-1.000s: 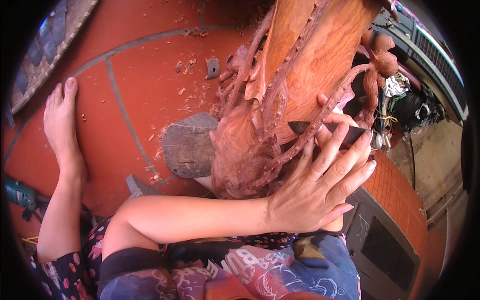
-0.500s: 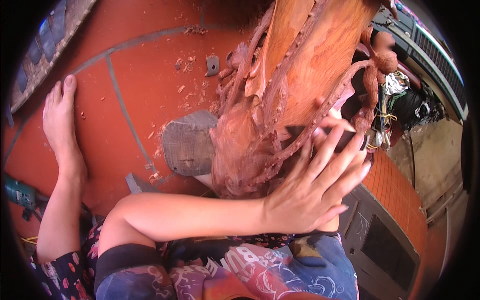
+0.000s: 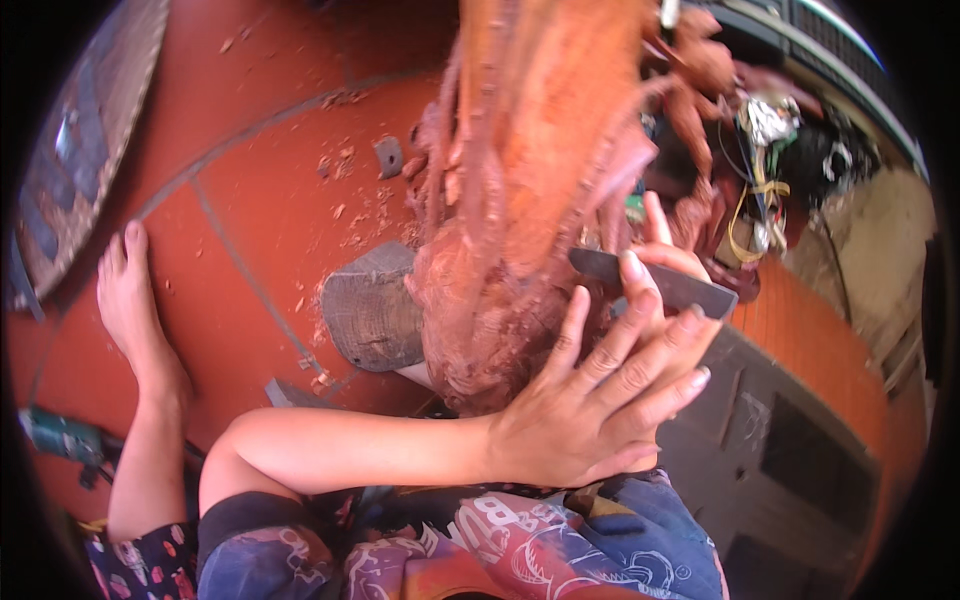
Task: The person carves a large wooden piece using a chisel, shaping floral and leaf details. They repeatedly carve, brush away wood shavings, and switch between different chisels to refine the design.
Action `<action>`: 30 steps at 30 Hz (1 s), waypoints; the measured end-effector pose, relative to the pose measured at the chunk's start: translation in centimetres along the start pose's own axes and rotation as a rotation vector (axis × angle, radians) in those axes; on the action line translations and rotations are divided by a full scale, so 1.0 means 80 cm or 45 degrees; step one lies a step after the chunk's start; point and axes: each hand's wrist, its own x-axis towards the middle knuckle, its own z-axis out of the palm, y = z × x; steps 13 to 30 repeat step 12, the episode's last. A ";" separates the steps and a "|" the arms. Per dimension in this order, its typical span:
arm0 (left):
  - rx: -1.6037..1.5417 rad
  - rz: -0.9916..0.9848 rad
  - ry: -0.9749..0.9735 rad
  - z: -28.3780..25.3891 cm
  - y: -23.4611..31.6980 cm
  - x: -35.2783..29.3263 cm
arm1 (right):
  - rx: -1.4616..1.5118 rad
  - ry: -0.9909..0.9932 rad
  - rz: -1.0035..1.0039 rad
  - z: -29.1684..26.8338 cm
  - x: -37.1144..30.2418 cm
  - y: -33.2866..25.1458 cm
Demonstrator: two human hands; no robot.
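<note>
A large reddish-brown wood carving (image 3: 545, 130) with a smooth orange face and beaded, branch-like strands rises in front of me. My right hand (image 3: 690, 262) is at its right side, gripping a flat dark metal scraper blade (image 3: 705, 293) between thumb and fingers; much of this hand is hidden. My left hand (image 3: 590, 400) comes across from the left, its back upward and fingers spread, lying over the right hand just below the blade. The carving's rough lower end (image 3: 470, 330) is close to my left fingers.
A grey wooden block (image 3: 375, 310) touches the carving's lower left. Wood shavings (image 3: 340, 165) and a small metal piece (image 3: 388, 157) lie on red tiles. Flat blades lie on a round woven tray (image 3: 110, 190). A green power tool (image 3: 60, 435) is beside my bare foot (image 3: 130, 300); wires (image 3: 765, 200) are at right.
The view has shifted, so the carving appears farther left. The blade in my right hand, mostly hidden before, now shows plainly. My left hand still lies over the right.
</note>
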 end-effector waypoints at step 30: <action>0.205 0.059 -0.190 0.018 -0.040 -0.018 | -0.112 -0.074 -0.243 -0.033 -0.020 0.021</action>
